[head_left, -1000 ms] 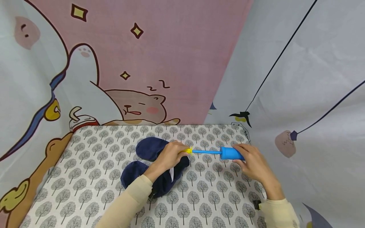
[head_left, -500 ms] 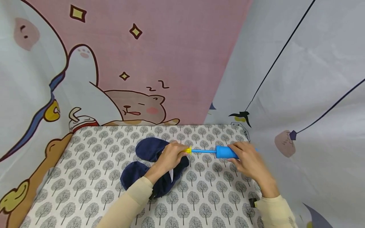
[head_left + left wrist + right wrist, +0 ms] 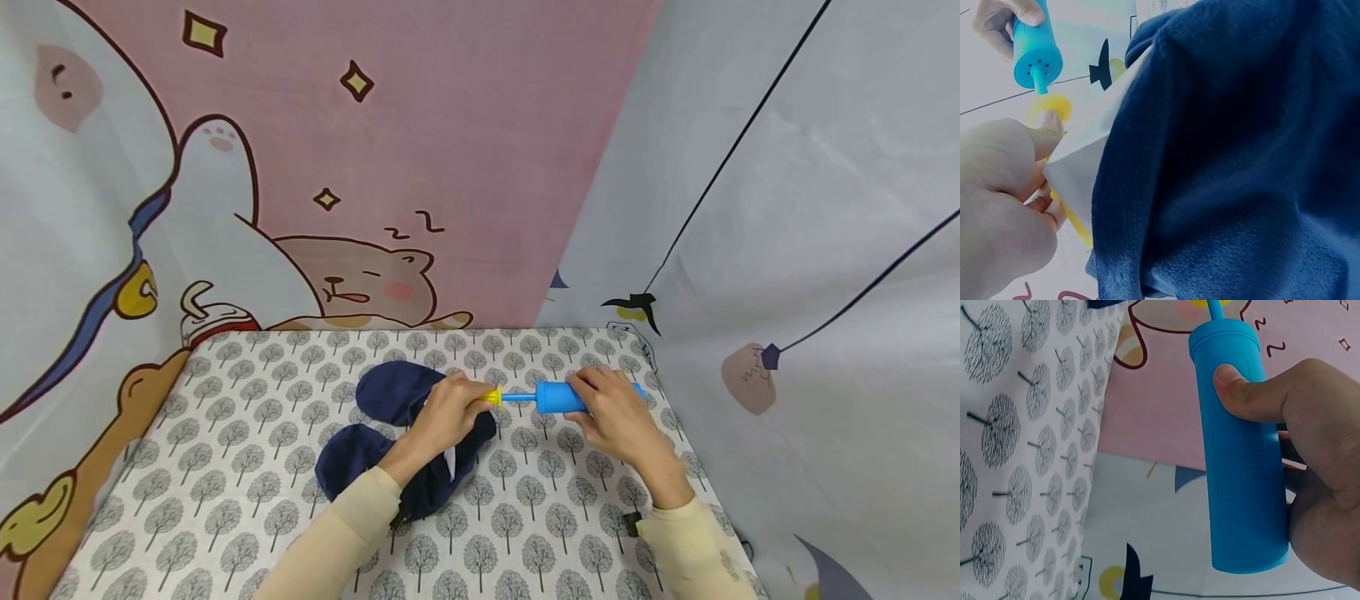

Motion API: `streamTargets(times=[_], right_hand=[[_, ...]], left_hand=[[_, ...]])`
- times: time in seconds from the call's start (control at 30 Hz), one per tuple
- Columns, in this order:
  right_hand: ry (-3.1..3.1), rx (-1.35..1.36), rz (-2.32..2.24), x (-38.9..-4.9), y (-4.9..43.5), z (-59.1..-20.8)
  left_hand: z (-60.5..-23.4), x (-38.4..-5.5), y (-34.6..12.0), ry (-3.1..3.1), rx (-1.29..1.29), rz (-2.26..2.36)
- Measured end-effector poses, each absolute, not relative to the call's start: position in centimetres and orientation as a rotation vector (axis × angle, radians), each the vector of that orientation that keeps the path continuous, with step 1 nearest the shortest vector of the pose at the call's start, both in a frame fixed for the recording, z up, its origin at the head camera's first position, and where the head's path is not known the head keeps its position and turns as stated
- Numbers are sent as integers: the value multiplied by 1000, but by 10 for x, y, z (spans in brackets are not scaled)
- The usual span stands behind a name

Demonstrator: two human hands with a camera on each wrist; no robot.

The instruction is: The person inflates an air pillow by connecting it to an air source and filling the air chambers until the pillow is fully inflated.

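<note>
A blue hand pump (image 3: 552,397) with a thin rod and a yellow end (image 3: 492,396) lies level between the hands. My left hand (image 3: 447,412) holds the yellow end over the navy plush neck pillow (image 3: 392,392). Around the blue barrel (image 3: 1241,462) curls my right hand (image 3: 619,418), thumb along its side. A short stretch of rod shows between barrel and yellow flange. Beside the left fingers, a white tag (image 3: 1085,162) sticks out of the pillow's opening. Where the yellow end's tip goes is hidden by the left hand and the tag.
The neck pillow's two lobes point left on a white cloth (image 3: 255,533) printed with grey trees. Behind stands a pink cartoon curtain (image 3: 450,125), and a pale curtain (image 3: 847,267) hangs along the right side.
My right hand has slid the blue barrel leftward toward the left hand, so less of the rod shows. The left hand, yellow end and neck pillow have stayed in place.
</note>
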State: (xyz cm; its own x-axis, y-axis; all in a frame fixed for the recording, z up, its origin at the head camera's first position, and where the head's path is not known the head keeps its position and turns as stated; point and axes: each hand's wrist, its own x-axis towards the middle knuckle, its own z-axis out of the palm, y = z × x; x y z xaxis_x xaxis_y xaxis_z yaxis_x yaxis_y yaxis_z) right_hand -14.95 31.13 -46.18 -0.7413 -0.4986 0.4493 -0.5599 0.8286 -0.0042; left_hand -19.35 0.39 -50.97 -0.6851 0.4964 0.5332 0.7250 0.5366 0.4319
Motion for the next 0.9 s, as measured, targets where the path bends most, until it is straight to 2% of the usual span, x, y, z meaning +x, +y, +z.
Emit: streamTargets(times=[0.5,0.9], right_hand=[[-2592,823,184,-157,279,-462],[-2630,841,245,-157,285,-462]], left_hand=[[-506,-191,6,-2457,-1007,-954],[-503,-191,3,-2454,-1039,-910]])
